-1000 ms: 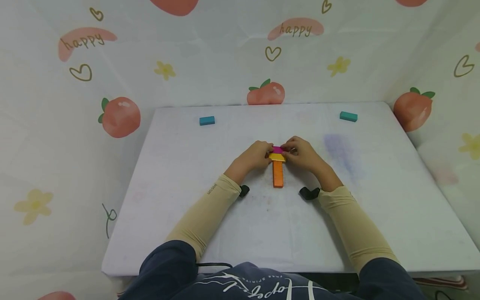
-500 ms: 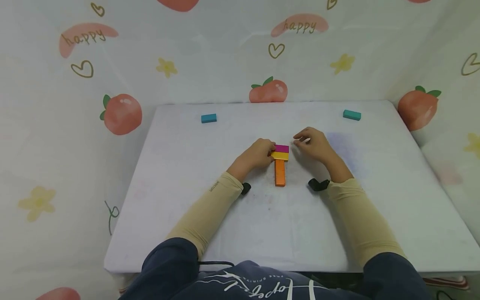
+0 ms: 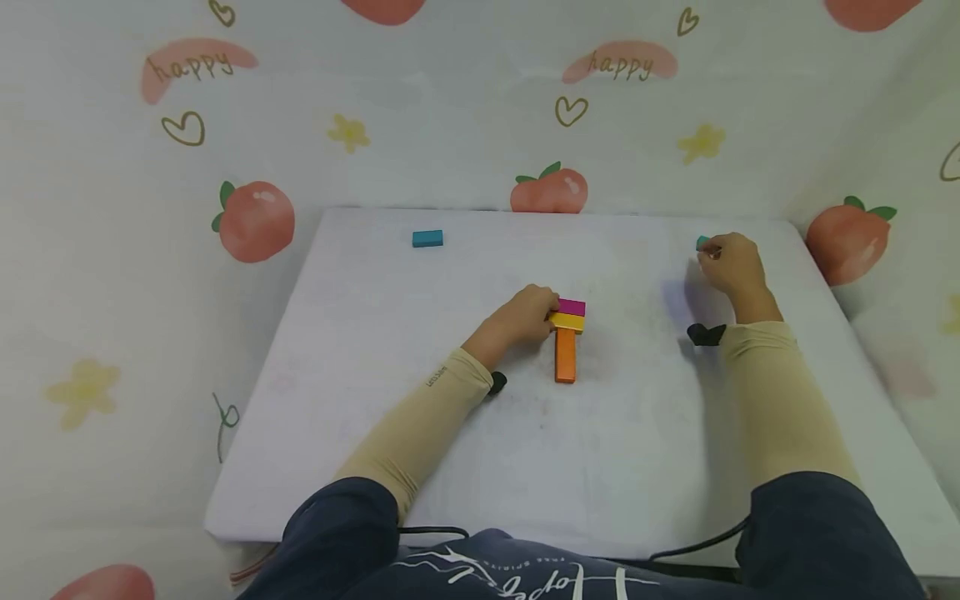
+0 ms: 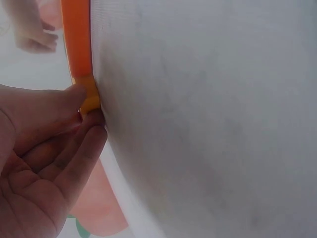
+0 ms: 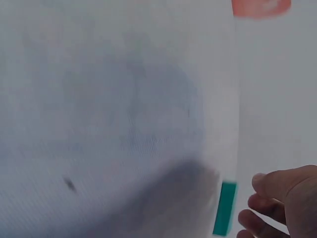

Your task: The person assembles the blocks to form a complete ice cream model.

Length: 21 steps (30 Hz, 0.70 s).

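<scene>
An orange block point(image 3: 566, 357) lies lengthwise at mid-table. Across its far end is a yellow block point(image 3: 567, 322), with a magenta block point(image 3: 572, 307) right behind that one. My left hand point(image 3: 525, 317) pinches the left ends of the yellow and magenta blocks; in the left wrist view its thumb rests on the yellow block point(image 4: 91, 101). Far right, my right hand point(image 3: 735, 262) hovers beside a teal-green block point(image 5: 225, 208), partly covering it in the head view. The right wrist view shows the fingers spread loosely, a gap away from that block.
A blue block point(image 3: 427, 239) lies near the table's back edge, left of the middle. The white table point(image 3: 360, 350) ends at a printed cloth backdrop point(image 3: 450, 100). A black wrist camera point(image 3: 707, 335) sticks out from the right sleeve.
My right hand has let go of the blocks' right ends and moved right and away from me to the teal-green block. The left hand has stayed at the yellow and magenta blocks.
</scene>
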Motion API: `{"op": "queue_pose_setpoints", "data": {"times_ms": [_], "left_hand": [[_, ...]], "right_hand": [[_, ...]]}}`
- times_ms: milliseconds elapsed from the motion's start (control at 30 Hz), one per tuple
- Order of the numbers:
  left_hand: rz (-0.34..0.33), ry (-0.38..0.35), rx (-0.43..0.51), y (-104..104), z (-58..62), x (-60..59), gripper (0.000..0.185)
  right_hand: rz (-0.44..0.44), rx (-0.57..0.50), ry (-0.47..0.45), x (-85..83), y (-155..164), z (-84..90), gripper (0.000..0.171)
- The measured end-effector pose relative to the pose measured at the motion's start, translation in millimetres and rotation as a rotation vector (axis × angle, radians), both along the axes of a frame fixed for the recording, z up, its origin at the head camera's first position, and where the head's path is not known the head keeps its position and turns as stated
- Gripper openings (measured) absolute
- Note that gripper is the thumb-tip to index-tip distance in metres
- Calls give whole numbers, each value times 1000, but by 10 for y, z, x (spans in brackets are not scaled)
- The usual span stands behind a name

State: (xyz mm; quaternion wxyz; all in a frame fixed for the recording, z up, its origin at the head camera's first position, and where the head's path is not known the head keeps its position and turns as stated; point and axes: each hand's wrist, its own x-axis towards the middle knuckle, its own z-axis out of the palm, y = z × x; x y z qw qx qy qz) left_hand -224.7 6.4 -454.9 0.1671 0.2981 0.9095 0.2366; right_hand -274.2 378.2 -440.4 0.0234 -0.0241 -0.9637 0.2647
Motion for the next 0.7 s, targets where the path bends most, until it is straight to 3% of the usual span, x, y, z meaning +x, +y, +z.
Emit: {"op": "queue_pose_setpoints", "data": {"times_ms": [200, 700], "left_hand": [[1, 7, 3, -20, 37, 22, 14], [-10, 22, 14, -12, 16, 13, 4]], "right_hand": [[-61, 44, -50, -128, 257, 55, 52], [-86, 29, -126, -303, 370, -74, 44]]}}
